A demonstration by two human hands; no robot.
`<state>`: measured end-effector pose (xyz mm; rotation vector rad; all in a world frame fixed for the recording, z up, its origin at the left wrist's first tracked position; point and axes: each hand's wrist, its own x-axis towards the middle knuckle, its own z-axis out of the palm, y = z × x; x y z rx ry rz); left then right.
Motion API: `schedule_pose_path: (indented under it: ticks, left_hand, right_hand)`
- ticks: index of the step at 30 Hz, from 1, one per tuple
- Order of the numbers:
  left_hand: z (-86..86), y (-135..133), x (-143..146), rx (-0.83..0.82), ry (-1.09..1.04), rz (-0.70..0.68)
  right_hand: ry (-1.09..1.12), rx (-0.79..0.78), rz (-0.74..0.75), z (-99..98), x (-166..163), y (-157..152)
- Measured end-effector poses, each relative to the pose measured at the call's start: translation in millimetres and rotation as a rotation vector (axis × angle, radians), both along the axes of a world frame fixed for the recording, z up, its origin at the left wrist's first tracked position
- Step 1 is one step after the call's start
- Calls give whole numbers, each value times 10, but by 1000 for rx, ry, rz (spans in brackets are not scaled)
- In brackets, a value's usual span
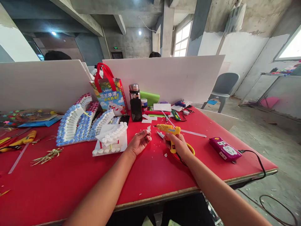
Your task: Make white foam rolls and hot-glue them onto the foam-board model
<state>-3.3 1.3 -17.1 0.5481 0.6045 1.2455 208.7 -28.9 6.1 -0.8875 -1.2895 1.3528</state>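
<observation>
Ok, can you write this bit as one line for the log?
left hand: pinching small white piece | right hand: gripping yellow glue gun, nozzle toward piece | surface: red table

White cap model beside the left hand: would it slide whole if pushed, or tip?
The cap model probably slides whole: flat white base board on smooth red table. Likely light; its thin posts look fragile.

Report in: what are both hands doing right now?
Left hand pinches small white piece. Right hand grips yellow glue gun, nozzle toward piece. Scissors lie under right hand.
</observation>
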Motion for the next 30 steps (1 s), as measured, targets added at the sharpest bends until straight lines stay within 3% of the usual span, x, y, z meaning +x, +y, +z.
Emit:
schedule_pose_path:
  ticks: [17, 30]
  left_hand:
    - [11, 4, 33, 56, 117, -56]
    - [12, 11, 25, 55, 100, -15]
  right_hand:
    - [-182, 88, 60, -45, 8, -40]
    - [-269, 103, 103, -9, 37, -49]
